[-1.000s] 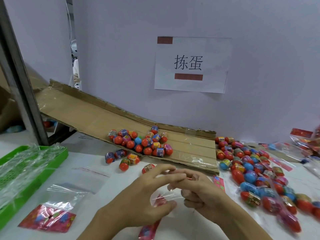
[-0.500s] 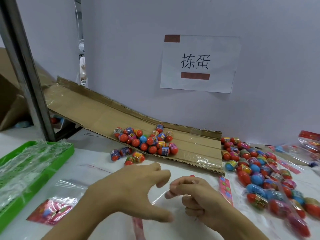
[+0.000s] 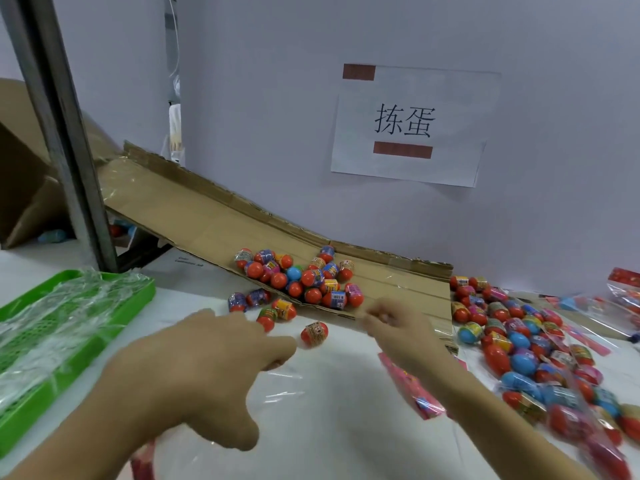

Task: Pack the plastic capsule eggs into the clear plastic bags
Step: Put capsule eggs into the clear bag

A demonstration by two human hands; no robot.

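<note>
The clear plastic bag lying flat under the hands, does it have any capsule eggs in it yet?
Empty, it seems: the clear plastic bag lies flat on the white table, and only white shows through it.

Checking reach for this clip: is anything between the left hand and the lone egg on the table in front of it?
Nothing visible. The left hand reaches toward the lone egg, with only bare table between its fingertips and the egg. The right hand is off to the right, outside that path.
</note>
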